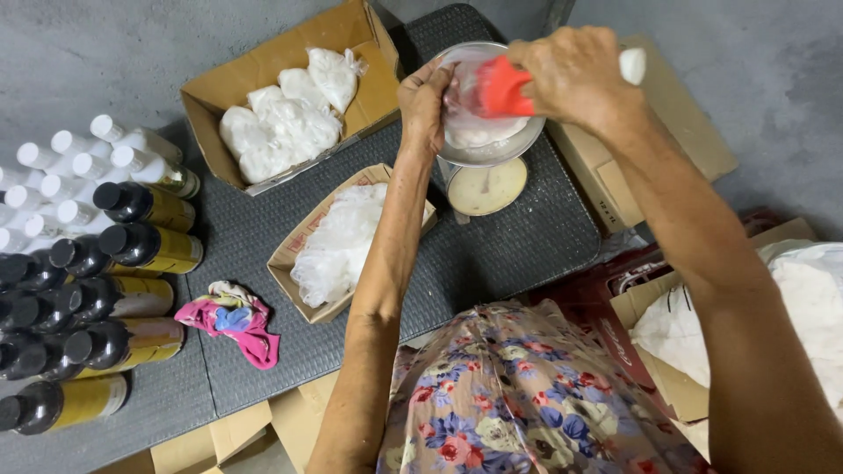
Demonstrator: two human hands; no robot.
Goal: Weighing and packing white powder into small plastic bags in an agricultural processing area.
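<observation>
Head view looks down on a dark woven tabletop (492, 254) with a small kitchen scale (485, 180) standing at its far edge. Over the scale's metal pan (518, 140) the left hand (424, 104) pinches the rim of a clear plastic bag (470, 114), its fingers (436, 75) clenched on the film, and the bag with its white powder rests in the pan. The right hand (575, 75) is closed around a red scoop (505, 88) with a white handle end (632, 66); the scoop's mouth is at the bag's opening.

Left of the scale, a cardboard box (263, 70) holds several filled, tied bags of white powder (281, 123). Just in front of the scale and to its left, a shallow cardboard tray (294, 254) holds a heap of empty clear bags (338, 241). Farther left of that tray lies a crumpled pink cloth (235, 320), and beyond it, well apart from the scale, dark bottles with yellow labels (132, 254) and white-capped bottles (70, 167) lie in rows. Right of the scale sits a flat cardboard carton (676, 123), and nearer the person a lined box of white powder (808, 298). A floral garment (518, 395) covers the person's lap.
</observation>
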